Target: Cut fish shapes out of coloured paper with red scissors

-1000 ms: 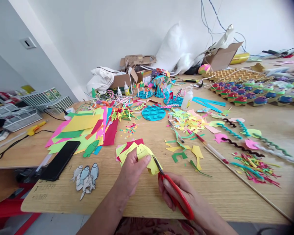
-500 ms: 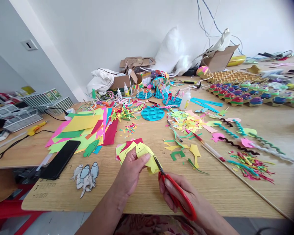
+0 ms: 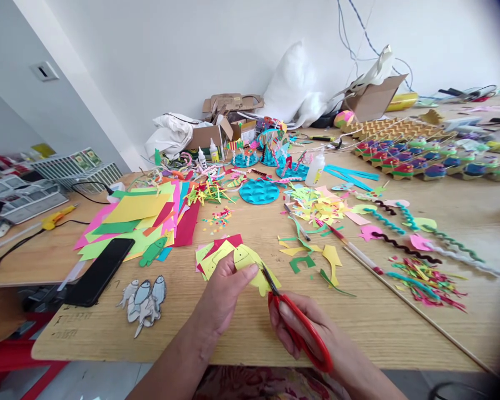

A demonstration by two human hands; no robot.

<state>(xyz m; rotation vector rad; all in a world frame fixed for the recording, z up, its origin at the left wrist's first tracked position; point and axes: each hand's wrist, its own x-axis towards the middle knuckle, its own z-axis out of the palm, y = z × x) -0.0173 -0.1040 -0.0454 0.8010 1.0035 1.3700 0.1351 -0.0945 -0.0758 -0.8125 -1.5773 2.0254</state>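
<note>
My left hand (image 3: 225, 291) pinches a yellow paper fish (image 3: 245, 258) with a drawn eye and gill line, thumb on top. In my right hand (image 3: 298, 325) are red-handled scissors (image 3: 306, 336), their blades meeting the fish's right side, where a strip of yellow paper hangs beyond them. Just behind my left hand lies a small stack of yellow, red and pink paper pieces (image 3: 216, 255), some with drawn outlines. Grey paper fish cutouts (image 3: 144, 303) lie left of my left forearm. A green paper fish (image 3: 153, 251) rests behind them.
A black phone (image 3: 102, 272) and coloured paper sheets (image 3: 137, 214) lie left. Yellow and green scraps (image 3: 306, 261) lie right of the scissors, near a long wooden stick (image 3: 416, 308). A blue scalloped disc (image 3: 259, 191), a glue bottle (image 3: 315, 169) and painted egg cartons (image 3: 425, 158) stand farther back.
The fish and my left hand have shifted slightly right. The scissors stay at the paper's right side, and the offcut strip now stands out farther to the right of the blades.
</note>
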